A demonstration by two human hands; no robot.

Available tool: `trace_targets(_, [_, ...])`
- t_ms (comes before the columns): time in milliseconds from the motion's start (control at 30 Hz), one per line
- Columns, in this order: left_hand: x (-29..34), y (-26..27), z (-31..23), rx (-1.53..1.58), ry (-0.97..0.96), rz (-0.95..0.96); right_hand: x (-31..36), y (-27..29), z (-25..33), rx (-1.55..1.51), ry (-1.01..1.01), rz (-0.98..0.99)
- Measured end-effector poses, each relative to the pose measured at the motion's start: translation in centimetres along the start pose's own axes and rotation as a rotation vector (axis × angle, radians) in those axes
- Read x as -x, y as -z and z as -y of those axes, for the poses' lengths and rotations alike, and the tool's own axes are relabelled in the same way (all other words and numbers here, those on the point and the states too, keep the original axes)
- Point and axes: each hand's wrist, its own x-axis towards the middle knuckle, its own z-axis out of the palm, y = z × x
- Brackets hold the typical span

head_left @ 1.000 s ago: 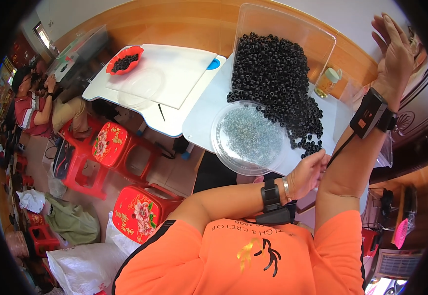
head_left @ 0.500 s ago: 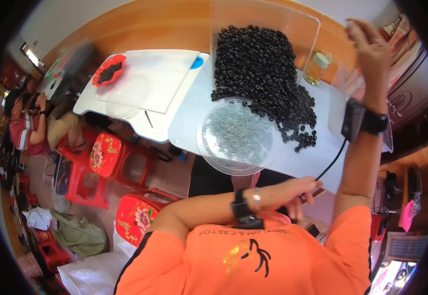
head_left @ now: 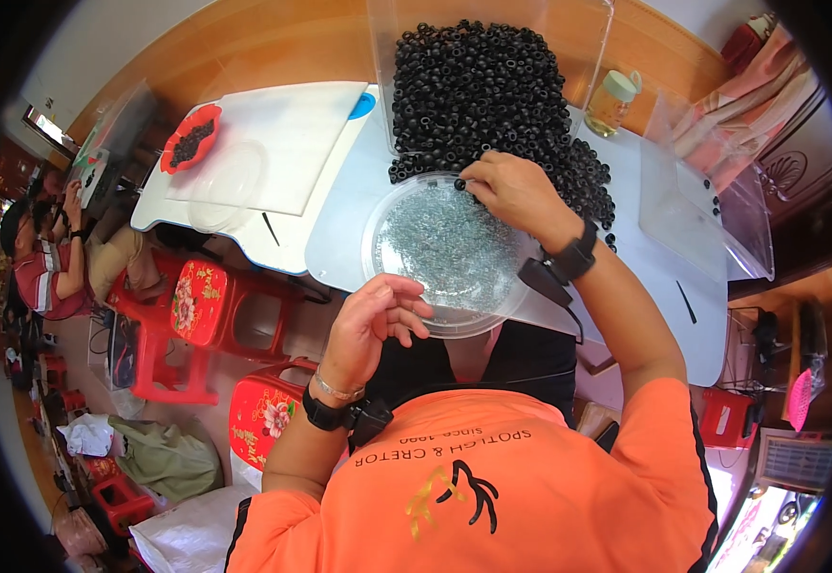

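A heap of small black ring-shaped pieces point(head_left: 478, 91) spills out of a clear plastic bin at the back of the table. In front of it lies a round clear tray point(head_left: 375, 250) filled with tiny clear, glassy beads point(head_left: 444, 244). My right hand point(head_left: 516, 196) reaches over the tray's far right side, thumb and fingers pinched at a black ring point(head_left: 460, 184) above the beads. By the tray's near left rim is my left hand point(head_left: 378, 315), palm turned inward, its fingers loosely curled and apart with nothing in them.
Left on the table are a white board point(head_left: 277, 143), a clear round lid point(head_left: 230, 191) and a red dish point(head_left: 189, 139) of black pieces. A jar point(head_left: 612, 103) and clear bin point(head_left: 697, 191) stand right. Red stools point(head_left: 201, 301) and another person point(head_left: 48, 244) are at left.
My right hand has come down from the upper right to the tray, now with a black ring at its fingertips. My left hand has drawn back from the right cord to the tray's near left.
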Motion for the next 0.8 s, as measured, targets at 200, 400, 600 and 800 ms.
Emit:
trace_targets(200, [-0.3,0.7,0.6,0.074,-0.019,-0.047,-2.0,-2.3,0.2,0.165,-0.01,0.082])
trace_targets(400, [-1.5,0.8,0.5,0.074,-0.013,-0.026,-1.6,-1.7,0.0,0.028,-0.01,0.016])
trace_targets(600, [-2.9,-0.4,0.4,0.073,-0.023,-0.007,2.7,2.8,5.5,-0.427,-0.091,-0.059])
trace_targets(800, [-3.5,-4.0,2.4,-0.1,0.002,-0.007,7.0,3.2,10.5,-0.392,0.066,-0.069])
